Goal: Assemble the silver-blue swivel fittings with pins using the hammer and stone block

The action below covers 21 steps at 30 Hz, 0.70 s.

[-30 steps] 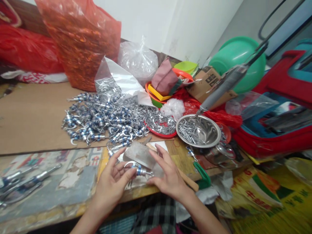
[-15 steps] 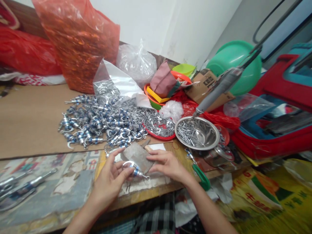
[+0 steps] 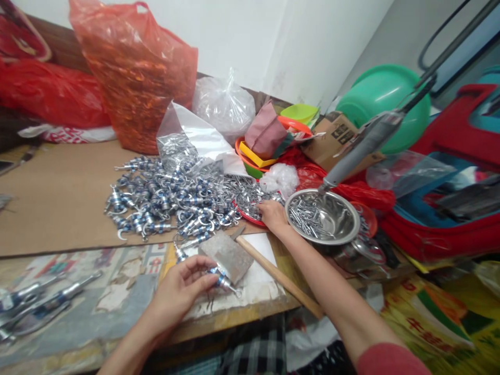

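Note:
My left hand (image 3: 183, 284) is closed around a blue-and-silver metal hook fitting (image 3: 221, 278), its small eye end pointing right. It holds the fitting at the near side of a grey metal block (image 3: 228, 255) on the work surface. My right hand (image 3: 273, 214) reaches to a red plate (image 3: 248, 216) heaped with small shiny metal pieces (image 3: 250, 195). Its fingers are drawn together at the near edge of the heap; what they pinch, if anything, is too small to make out. A hammer with a wooden handle (image 3: 281, 276) lies between the block and my right forearm.
A pile of similar hook fittings (image 3: 160, 198) covers part of the cardboard (image 3: 58, 192). A steel bowl (image 3: 351, 229) of metal pins stands right of my right hand, below a hanging grey tool (image 3: 363, 148). Larger hooks (image 3: 50, 299) lie at left. Bags line the back.
My right hand has moved from the metal block up and away to the red plate, uncovering the hammer handle. My left hand keeps the hook fitting beside the block. The view has shifted slightly.

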### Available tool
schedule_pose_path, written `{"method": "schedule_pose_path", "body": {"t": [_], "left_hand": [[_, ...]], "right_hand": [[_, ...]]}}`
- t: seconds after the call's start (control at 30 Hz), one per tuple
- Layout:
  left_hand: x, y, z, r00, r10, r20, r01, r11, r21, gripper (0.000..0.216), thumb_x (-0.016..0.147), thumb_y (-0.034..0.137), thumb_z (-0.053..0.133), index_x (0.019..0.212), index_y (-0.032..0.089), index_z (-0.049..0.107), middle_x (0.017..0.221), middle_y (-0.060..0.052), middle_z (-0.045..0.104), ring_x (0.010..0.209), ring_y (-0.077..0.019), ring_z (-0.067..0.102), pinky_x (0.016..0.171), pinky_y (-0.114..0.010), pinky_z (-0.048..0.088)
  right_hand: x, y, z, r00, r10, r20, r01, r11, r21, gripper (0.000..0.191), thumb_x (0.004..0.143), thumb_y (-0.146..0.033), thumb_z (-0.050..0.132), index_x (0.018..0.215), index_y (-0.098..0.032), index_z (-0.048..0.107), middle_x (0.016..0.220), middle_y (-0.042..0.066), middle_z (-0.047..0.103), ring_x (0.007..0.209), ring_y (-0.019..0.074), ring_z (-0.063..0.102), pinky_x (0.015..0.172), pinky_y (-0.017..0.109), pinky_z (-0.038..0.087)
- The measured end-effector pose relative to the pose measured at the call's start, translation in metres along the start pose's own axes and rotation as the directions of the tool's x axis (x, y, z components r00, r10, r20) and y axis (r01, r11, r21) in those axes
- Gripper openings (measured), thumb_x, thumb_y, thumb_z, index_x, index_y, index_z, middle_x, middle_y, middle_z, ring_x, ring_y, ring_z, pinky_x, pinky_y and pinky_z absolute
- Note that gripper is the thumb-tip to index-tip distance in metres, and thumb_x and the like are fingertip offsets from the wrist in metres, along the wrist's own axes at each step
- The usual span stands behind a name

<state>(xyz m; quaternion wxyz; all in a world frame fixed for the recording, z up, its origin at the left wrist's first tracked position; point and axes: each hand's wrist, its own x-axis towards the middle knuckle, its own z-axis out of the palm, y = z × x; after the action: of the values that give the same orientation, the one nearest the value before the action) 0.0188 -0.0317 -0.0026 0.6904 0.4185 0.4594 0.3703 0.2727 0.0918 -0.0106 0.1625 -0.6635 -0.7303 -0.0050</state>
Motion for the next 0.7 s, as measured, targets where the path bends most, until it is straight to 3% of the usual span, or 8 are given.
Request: {"method": "schedule_pose_path", "body": {"t": [0.13,0.27,0.4,0.57,0.7], "left_hand": [[0.006,-0.006,-0.002,0.999,0.031,-0.024,-0.033,0.996,-0.088,0.033,0.057,0.021,0.072,0.079,0.020,0.047,0.067,0.003,0.066,0.060,-0.0139,0.062,0.052,-0.023,0.049],[0.007,-0.007,-0.002,0.997,0.042,-0.062,-0.048,0.994,-0.099,0.040,0.054,0.019,0.073,0.079,0.022,0.042,0.066,0.005,0.064,0.058,-0.0134,0.062,0.051,-0.023,0.049],[0.007,-0.006,-0.001,0.997,0.053,-0.063,-0.058,0.994,-0.095,0.038,0.055,0.018,0.072,0.078,0.022,0.041,0.064,0.006,0.062,0.057,-0.0129,0.061,0.050,-0.022,0.048],[0.005,-0.004,-0.001,0.998,0.042,-0.051,-0.047,0.994,-0.098,0.037,0.057,0.017,0.070,0.077,0.021,0.040,0.065,0.006,0.062,0.056,-0.0118,0.060,0.049,-0.021,0.047],[0.003,-0.002,-0.002,0.999,0.034,-0.012,-0.035,0.995,-0.097,0.035,0.059,0.015,0.068,0.078,0.021,0.040,0.066,0.006,0.062,0.056,-0.0105,0.058,0.049,-0.020,0.046]], "right_hand": [[-0.006,0.005,-0.003,0.991,0.068,-0.120,-0.052,0.990,0.134,0.017,0.078,-0.018,0.049,0.083,-0.017,0.065,0.086,0.007,0.065,0.086,0.0185,0.057,0.078,0.029,0.040],[-0.019,-0.001,-0.005,0.981,0.115,-0.159,-0.060,0.948,0.313,0.018,0.077,-0.029,0.051,0.081,-0.016,0.064,0.070,0.002,0.067,0.065,0.0141,0.060,0.064,0.024,0.044],[-0.017,-0.003,-0.005,0.968,0.156,-0.198,-0.056,0.899,0.435,0.016,0.073,-0.028,0.055,0.079,-0.018,0.066,0.077,0.001,0.068,0.071,0.0150,0.061,0.070,0.025,0.044],[0.001,-0.008,-0.006,0.950,0.253,-0.183,-0.103,0.808,0.580,0.018,0.070,-0.024,0.056,0.079,-0.013,0.067,0.078,0.006,0.069,0.074,0.0190,0.061,0.073,0.032,0.045],[-0.021,-0.047,-0.016,0.972,0.214,-0.099,-0.086,0.710,0.699,0.024,0.070,-0.027,0.058,0.088,-0.013,0.065,0.076,0.005,0.068,0.069,0.0155,0.062,0.067,0.028,0.047]]}}
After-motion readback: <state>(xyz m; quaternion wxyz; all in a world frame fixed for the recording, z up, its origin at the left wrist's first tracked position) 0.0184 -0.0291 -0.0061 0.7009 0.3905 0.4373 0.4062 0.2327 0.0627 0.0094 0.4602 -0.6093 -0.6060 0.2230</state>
